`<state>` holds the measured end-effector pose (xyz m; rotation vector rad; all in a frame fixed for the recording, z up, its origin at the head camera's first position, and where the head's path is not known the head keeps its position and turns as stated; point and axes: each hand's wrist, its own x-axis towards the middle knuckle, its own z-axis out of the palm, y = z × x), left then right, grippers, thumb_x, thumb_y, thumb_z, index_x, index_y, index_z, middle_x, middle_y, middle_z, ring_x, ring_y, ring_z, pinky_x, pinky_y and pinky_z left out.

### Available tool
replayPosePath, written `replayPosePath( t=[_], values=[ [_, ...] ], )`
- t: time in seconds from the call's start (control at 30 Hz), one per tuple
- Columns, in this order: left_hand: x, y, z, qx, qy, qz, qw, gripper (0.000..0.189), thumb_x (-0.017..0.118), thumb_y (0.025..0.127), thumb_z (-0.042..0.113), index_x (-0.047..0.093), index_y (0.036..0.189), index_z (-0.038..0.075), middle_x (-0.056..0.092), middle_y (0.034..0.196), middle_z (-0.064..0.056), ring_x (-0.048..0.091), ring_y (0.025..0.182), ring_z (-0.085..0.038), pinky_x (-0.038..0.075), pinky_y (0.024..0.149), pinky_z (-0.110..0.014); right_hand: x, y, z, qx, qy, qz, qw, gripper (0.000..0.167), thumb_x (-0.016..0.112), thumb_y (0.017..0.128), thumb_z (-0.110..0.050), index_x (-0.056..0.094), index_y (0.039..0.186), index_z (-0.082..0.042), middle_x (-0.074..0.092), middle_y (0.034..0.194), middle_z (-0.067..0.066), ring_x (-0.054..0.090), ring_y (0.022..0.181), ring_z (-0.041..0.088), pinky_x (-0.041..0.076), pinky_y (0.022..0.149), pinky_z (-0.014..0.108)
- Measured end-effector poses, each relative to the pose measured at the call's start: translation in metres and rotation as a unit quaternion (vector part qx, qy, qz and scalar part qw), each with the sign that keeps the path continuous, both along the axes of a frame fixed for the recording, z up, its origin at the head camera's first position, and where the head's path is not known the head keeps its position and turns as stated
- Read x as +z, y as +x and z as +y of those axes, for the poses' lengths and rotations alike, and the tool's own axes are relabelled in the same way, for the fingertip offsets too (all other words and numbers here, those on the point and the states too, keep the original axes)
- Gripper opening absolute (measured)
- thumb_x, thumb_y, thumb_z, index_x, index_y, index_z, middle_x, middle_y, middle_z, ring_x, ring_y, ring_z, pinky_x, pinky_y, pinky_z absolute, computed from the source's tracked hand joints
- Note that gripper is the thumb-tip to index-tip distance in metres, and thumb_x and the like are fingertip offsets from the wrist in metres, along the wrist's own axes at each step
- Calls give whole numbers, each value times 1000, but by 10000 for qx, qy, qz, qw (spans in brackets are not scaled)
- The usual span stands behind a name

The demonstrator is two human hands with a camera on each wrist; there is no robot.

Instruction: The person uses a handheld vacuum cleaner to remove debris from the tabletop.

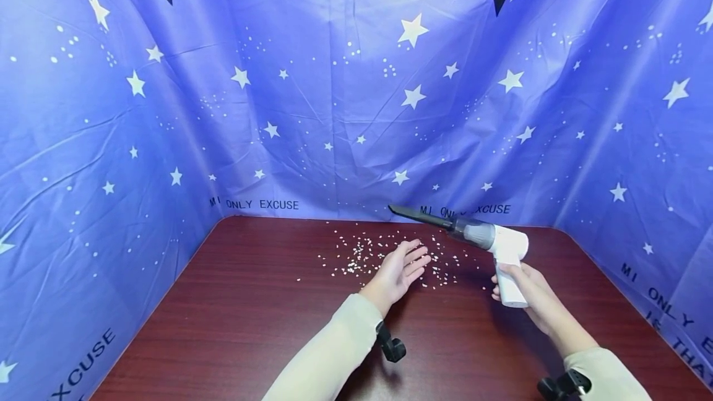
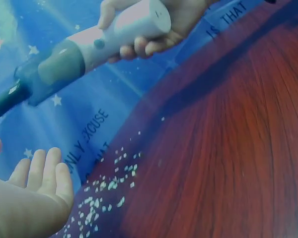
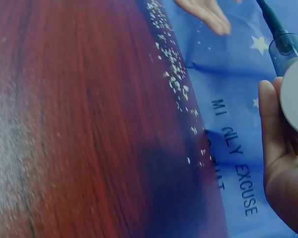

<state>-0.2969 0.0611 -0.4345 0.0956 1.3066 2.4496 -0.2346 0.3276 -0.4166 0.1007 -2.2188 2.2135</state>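
while gripping the vac [image 1: 480, 234] in the right hand [image 1: 537, 294], two o'clock from an extended, empty left hand [image 1: 398, 271], could scatter the bits [image 1: 354, 263], thickest at its ten o'clock, by dipping fingers or nozzle [image 1: 421, 216] among them.

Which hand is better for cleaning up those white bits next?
Probably the right hand: it grips the white vacuum-like tool, its black nozzle above the table. The left hand is near the white bits but holds nothing.
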Motion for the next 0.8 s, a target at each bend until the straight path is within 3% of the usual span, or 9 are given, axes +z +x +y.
replayPosePath(
  t=[0.23, 0.43, 0.63, 0.8],
  values=[
    [7, 0, 13, 100, 106, 59, 9999, 54, 54, 103, 27, 45, 146, -4, 50, 145, -22, 51, 132, -35, 32, 116, -48, -2, 0, -19, -151, 297, 243, 9991, 23, 53, 104, -13, 41, 116, 2, 64, 85, 8, 68, 68, 18, 62, 66, 40],
    [5, 1, 22, 420, 409, -217, 9980, 52, 56, 104, 28, 48, 141, -7, 49, 145, -24, 48, 133, -36, 33, 115, -47, -8, 2, -30, 100, 391, 502, 9979, 35, 60, 100, -8, 34, 123, -9, 66, 89, 6, 70, 72, 23, 62, 63, 42],
    [7, 2, 26, 619, 805, -464, 9938, 45, 57, 104, 24, 53, 137, -5, 55, 139, -24, 53, 130, -36, 37, 113, -46, -8, 6, -41, 820, 348, 450, 9950, 4, 53, 104, -13, 56, 107, -11, 68, 84, 7, 65, 72, 16, 60, 65, 36],
    [7, 1, 26, 742, 972, -610, 9906, 43, 56, 104, 24, 54, 135, -6, 60, 133, -23, 54, 128, -36, 41, 110, -43, -4, 7, -51, 954, 392, 189, 9945, 11, 56, 103, -16, 57, 103, -5, 65, 81, 8, 64, 73, 16, 59, 69, 35]
  ],
)
